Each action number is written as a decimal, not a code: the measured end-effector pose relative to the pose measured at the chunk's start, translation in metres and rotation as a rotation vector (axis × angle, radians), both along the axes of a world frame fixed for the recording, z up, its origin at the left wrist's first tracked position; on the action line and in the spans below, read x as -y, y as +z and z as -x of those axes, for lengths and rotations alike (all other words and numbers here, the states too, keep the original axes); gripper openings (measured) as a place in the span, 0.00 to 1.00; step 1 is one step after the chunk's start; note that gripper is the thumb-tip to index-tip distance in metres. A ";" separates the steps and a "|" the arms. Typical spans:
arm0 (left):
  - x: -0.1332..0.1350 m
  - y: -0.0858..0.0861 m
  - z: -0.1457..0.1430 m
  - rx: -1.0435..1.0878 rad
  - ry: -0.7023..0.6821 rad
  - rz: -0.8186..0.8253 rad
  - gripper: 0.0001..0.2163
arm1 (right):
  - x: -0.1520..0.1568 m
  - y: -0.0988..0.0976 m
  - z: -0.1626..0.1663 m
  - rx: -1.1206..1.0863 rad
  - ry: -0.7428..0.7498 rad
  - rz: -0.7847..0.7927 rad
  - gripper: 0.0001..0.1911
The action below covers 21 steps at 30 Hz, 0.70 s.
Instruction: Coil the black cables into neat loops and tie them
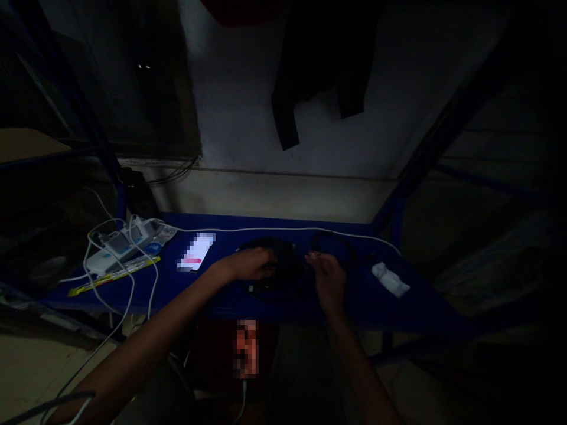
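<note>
A dark bundle of black cable (283, 286) lies in loose loops on a blue shelf (212, 301). Over the left side of the bundle, my left hand (254, 264) has its fingers curled onto the cable. To the right of the loops, my right hand (326, 274) pinches a thin dark strand that looks like black cable, thumb and forefinger together. The dim light hides where the strand runs. Another black loop (334, 236) lies behind my right hand.
On the left stand a white power strip (104, 260) with plugs and white cords, and a yellow packet (115, 276). A lit phone (196, 252) lies beside my left forearm. Crumpled white tissue (390, 279) lies at right. Dark clothing (325, 53) hangs on the wall.
</note>
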State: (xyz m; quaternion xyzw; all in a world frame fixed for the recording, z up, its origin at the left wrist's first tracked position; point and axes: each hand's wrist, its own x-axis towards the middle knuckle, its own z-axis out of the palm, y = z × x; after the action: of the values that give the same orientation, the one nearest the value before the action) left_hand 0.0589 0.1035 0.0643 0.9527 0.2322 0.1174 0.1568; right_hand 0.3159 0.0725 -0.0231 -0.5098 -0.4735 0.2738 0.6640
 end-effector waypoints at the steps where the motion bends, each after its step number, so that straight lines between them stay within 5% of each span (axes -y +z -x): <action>1: 0.000 0.000 0.001 0.020 -0.001 -0.017 0.09 | -0.001 -0.001 -0.001 -0.030 0.006 -0.017 0.20; 13: 0.020 -0.007 -0.007 0.140 0.066 -0.056 0.14 | -0.010 0.005 -0.010 -0.274 0.042 -0.106 0.12; 21: 0.044 -0.027 -0.020 0.153 0.273 -0.163 0.13 | -0.056 0.028 -0.031 -0.346 0.269 0.106 0.22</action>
State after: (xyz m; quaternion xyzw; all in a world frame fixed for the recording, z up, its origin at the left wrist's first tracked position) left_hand 0.0792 0.0592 0.0369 0.9101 0.3367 0.2281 0.0790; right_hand 0.3468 0.1290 0.0049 -0.4219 -0.4011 0.4676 0.6651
